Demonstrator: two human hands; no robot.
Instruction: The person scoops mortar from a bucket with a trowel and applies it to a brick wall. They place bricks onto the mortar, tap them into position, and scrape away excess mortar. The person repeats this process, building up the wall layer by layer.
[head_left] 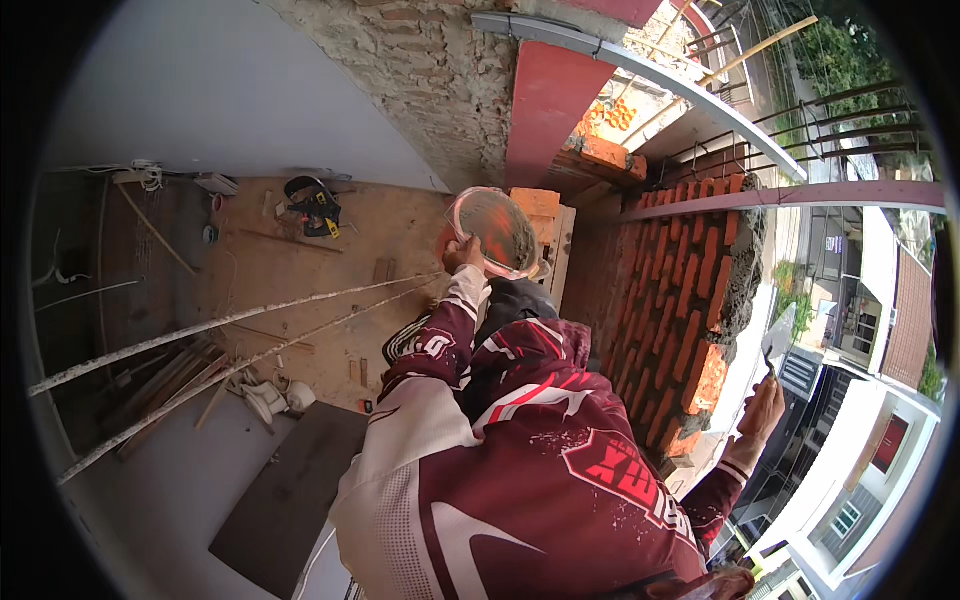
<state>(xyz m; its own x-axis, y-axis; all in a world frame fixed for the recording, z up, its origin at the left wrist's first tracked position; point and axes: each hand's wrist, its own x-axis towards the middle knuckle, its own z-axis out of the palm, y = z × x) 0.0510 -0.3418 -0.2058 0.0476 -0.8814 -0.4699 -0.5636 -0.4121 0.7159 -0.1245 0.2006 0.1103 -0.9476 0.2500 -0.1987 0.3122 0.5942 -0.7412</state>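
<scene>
My left hand [463, 255] is closed on the near left rim of a reddish bucket [455, 210]. Grey mortar residue coats the bucket's inside, and its bottom is hard to make out. Out to the right, my right hand [762, 408] grips the handle of a pointing trowel [781, 333], its pointed blade directed away from me. The trowel is held just beyond the outer side of a brick wall [670, 290], apart from it. Wet-looking grey mortar [742, 255] lies along the wall's top edge. A few orange bricks [537, 205] sit beside the bucket.
Two long thin poles or ropes [250, 310] slant across the left. A dark board [280, 500], a pile of planks [175, 385] and a tool bag [312, 207] lie on the floor below. Metal bars [780, 195] cross above the wall; houses stand far below at right.
</scene>
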